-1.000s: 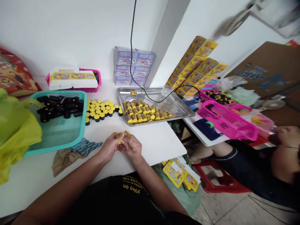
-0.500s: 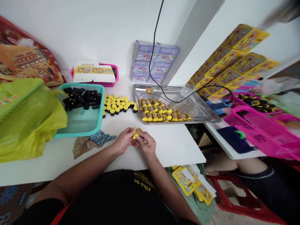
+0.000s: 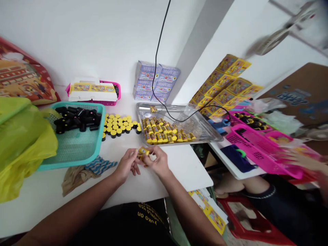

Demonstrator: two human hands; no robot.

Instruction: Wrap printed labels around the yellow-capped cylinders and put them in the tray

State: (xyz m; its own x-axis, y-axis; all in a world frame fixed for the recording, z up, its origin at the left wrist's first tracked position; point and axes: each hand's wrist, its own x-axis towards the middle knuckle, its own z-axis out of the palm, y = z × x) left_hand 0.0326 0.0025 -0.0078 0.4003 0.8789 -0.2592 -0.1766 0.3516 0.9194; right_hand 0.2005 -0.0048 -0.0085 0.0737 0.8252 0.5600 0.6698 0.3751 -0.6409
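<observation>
Over the white table, a small yellow cylinder with a shiny printed wrapper is between my two hands. My left hand pinches its left side with thumb and forefinger, the lower fingers hanging loosely. Closed about the other side is my right hand, whose fingers partly hide the piece. Similar yellow cylinders stand in rows in the metal tray just beyond my hands. To the tray's left are several black pieces with yellow tops. A teal basket holds black cylinders.
A crumpled cloth and a yellow-green bag lie left. A black cable hangs across the tray. Purple boxes and yellow boxes are stacked behind. At right, a co-worker's hand is by pink baskets.
The view has shifted, with more of the right side showing. My hands have parted slightly, and more of the yellow wrapped cylinder shows between them. A co-worker's blurred hand has appeared at right.
</observation>
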